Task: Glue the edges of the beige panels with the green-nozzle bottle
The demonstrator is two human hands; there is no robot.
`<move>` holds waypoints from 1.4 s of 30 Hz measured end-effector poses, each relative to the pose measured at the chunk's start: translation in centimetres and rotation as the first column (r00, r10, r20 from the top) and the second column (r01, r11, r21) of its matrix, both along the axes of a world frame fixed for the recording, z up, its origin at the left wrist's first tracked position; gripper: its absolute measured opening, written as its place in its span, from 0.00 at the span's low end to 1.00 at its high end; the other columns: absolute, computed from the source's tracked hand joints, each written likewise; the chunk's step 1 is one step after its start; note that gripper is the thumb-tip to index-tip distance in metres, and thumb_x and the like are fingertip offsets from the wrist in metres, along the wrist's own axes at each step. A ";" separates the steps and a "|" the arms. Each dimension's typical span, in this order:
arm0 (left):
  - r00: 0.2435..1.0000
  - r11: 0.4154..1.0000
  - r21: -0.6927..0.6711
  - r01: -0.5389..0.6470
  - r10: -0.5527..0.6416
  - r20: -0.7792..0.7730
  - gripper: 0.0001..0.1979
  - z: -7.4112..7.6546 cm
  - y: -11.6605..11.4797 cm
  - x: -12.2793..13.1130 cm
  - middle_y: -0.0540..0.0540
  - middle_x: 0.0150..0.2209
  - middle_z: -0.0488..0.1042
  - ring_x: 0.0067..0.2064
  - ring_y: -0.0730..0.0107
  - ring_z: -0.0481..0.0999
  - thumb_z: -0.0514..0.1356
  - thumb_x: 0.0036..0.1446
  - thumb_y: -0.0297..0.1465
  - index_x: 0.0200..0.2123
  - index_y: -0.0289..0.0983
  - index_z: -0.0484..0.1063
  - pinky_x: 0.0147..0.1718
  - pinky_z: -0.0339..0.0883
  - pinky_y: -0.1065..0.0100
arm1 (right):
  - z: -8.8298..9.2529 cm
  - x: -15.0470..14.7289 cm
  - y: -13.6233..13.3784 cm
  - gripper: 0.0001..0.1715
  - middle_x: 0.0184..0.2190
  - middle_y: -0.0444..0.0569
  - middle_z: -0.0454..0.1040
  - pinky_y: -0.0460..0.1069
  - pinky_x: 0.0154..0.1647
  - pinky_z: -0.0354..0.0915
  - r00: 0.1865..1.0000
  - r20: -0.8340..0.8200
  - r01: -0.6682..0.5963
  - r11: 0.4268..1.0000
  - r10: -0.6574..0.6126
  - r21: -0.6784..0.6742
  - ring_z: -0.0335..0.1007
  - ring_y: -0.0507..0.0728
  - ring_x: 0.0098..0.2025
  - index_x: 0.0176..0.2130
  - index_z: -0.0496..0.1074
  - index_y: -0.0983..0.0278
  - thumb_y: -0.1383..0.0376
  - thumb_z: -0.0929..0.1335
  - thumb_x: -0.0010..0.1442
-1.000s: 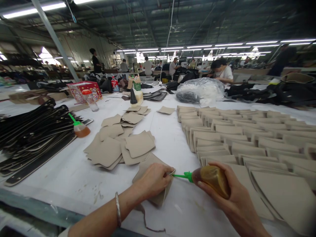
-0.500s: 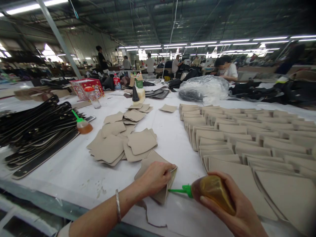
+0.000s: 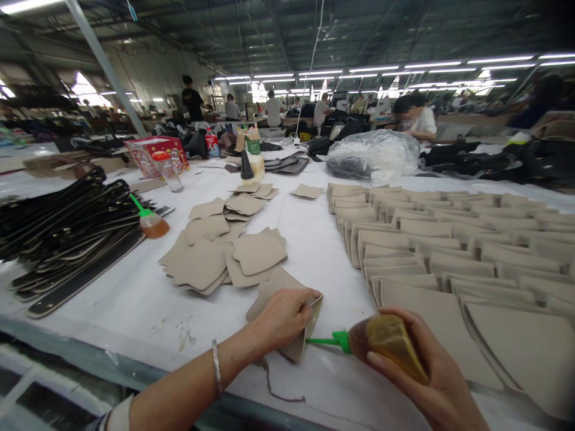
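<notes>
My left hand point(image 3: 287, 317) is closed on a beige leather-like piece point(image 3: 274, 286), its index finger laid along the far corner and the other fingers curled. The piece's right edge stands turned up, showing a glossy strip. In my right hand point(image 3: 433, 365) is a squeeze glue bottle point(image 3: 386, 344) with amber liquid and a green nozzle. It lies on its side in my grip, and the nozzle tip meets the piece's right edge near its lower corner. Beyond my left hand lies a loose pile of similar beige pieces point(image 3: 200, 260).
Overlapping rows of beige pieces point(image 3: 431, 263) cover the table's right side. At left are stacked black straps point(image 3: 67, 233) and a second glue bottle point(image 3: 154, 224). Farther back stand a red box point(image 3: 157, 152), a clear jar point(image 3: 169, 173) and a plastic-wrapped bundle point(image 3: 372, 154). People work behind.
The view has shifted slightly. Both hands keep nearly the same pose, and the nozzle tip stays at the right edge of the beige piece.
</notes>
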State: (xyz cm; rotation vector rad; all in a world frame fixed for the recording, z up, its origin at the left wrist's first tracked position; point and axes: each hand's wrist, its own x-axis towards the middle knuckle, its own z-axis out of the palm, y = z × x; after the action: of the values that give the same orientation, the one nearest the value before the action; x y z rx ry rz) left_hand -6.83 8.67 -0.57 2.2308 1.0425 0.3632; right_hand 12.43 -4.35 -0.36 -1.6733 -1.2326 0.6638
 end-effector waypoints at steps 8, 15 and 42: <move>1.000 1.000 0.012 0.009 -0.009 0.018 0.22 -0.2 -0.1 0.0 0.49 0.32 0.78 0.32 0.68 0.74 0.50 0.55 0.24 0.52 0.40 0.73 0.34 0.62 0.72 | -0.2 -0.3 -0.2 0.28 0.40 0.42 0.71 0.47 0.40 0.62 0.998 -0.033 -0.050 0.999 0.050 0.008 0.69 0.57 0.38 0.50 0.62 0.57 0.50 0.70 0.53; 1.000 1.000 0.019 0.025 -0.025 0.011 0.22 -0.2 0.0 0.0 0.47 0.38 0.79 0.38 0.65 0.76 0.49 0.57 0.25 0.51 0.40 0.73 0.37 0.63 0.70 | 0.4 1.1 1.3 0.26 0.45 0.43 0.67 0.49 0.46 0.59 0.981 0.187 0.034 0.992 -0.057 0.124 0.66 0.58 0.44 0.49 0.63 0.57 0.50 0.70 0.55; 1.000 1.000 0.010 0.005 -0.005 0.004 0.23 -0.4 0.0 0.0 0.48 0.35 0.78 0.36 0.65 0.76 0.49 0.56 0.24 0.52 0.40 0.72 0.37 0.63 0.70 | -0.2 0.4 -0.2 0.28 0.40 0.42 0.71 0.47 0.39 0.64 0.999 0.047 -0.021 1.000 0.020 0.016 0.70 0.58 0.38 0.50 0.63 0.56 0.49 0.69 0.53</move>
State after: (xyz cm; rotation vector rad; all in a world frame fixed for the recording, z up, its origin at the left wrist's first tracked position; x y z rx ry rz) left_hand -6.83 8.67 -1.01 2.2404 1.0344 0.3716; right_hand 12.88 -4.50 -0.55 -1.6733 -1.2866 0.6277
